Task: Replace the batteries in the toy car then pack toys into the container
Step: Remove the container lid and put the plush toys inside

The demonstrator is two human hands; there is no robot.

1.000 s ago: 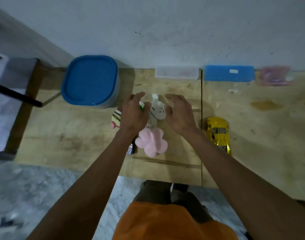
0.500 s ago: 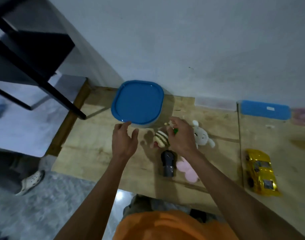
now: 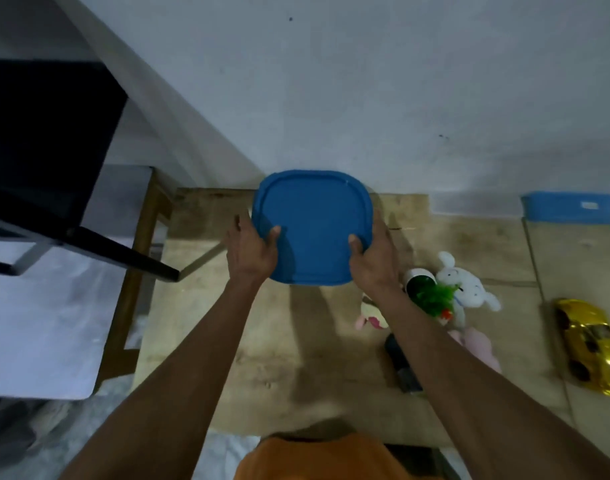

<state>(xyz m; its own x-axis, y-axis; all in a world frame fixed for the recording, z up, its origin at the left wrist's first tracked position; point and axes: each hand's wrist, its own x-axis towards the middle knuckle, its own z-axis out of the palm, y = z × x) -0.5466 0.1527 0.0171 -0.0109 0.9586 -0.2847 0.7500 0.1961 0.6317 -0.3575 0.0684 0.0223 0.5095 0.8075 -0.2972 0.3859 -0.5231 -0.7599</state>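
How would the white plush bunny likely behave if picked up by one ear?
The white plush bunny looks soft and stuffed, so it would probably dangle limply. It seems light for its size. Lying flat beside the small potted plant, it is unlikely to roll.

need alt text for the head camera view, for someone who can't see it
Both hands, left hand and right hand, grip the sides of a blue lid on a container on a wooden table. To the right lie a white bunny and a yellow toy car.
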